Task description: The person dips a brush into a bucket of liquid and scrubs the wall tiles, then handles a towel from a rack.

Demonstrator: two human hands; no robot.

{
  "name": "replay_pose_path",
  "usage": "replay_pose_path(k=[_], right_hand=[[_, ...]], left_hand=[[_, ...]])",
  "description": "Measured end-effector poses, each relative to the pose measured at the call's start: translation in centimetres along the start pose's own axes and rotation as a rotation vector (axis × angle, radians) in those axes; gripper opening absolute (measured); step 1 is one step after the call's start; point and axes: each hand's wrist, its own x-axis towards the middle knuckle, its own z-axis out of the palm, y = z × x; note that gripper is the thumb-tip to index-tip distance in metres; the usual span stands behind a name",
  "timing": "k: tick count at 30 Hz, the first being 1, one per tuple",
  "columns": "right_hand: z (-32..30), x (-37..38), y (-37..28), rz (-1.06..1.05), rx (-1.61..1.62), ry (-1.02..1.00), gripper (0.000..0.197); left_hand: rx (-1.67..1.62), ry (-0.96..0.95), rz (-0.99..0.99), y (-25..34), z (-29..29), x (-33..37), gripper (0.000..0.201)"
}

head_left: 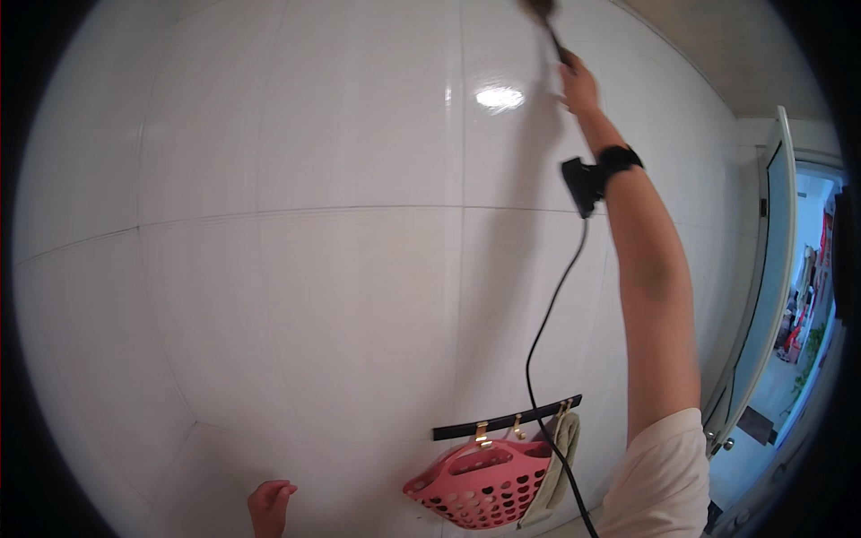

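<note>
High up against the white tiled wall point(359, 296), my right hand point(578, 85) is closed around the dark handle of a long-handled brush point(558, 40). The brush's brown head reaches the top edge of the view, where part of it is cut off. Whether its bristles touch the tiles I cannot tell. Around my right wrist is a black strap with a small black device point(585, 184), and a cable point(543, 332) hangs down from it. Low on the left, my left hand point(269, 507) is held with its fingers curled, nothing visible in them, in front of the wall.
Below my raised arm, a black hook rail point(457, 431) on the wall carries a pink perforated basket point(484, 493) and a greenish towel point(563, 457). The cable crosses in front of them. At the right a door point(767, 278) stands open onto another room.
</note>
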Motion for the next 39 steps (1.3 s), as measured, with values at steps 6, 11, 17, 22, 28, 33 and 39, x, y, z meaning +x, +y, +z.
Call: replay_pose_path(k=[6, 11, 17, 22, 28, 33, 39], right_hand=[[-2.3, -8.6, -0.4, 0.213, -0.031, 0.007, 0.038], [2.5, -23.0, -7.6, -0.275, -0.060, -0.469, 0.048], [-2.4, -35.2, -10.3, -0.665, -0.277, -1.067, 0.055], [-5.8, -31.8, -2.9, -0.477, -0.329, -0.891, 0.053], [-8.9, -26.1, -0.5, -0.106, -0.048, -0.375, 0.046], [-10.3, -35.2, 3.2, -0.328, -0.081, -0.821, 0.055], [-15.6, -37.9, 7.1, -0.593, -0.342, -1.056, 0.060]], left_hand=[[-0.073, -0.046, 0.006, -3.0, -3.1, -1.5, 0.017], [-0.257, -0.037, 0.020, -1.1, -1.6, -1.2, 0.011], [-0.287, -0.153, -0.002, 0.0, 0.9, -1.5, 0.011], [-0.221, -0.129, -0.031, -0.5, 1.1, -2.0, 0.011], [-0.189, -0.122, 0.000, 0.9, 4.1, -2.7, 0.011], [-0.183, -0.136, 0.012, 1.2, 8.6, -2.0, 0.011], [-0.152, -0.185, 0.005, 2.7, 14.0, -1.9, 0.011]])
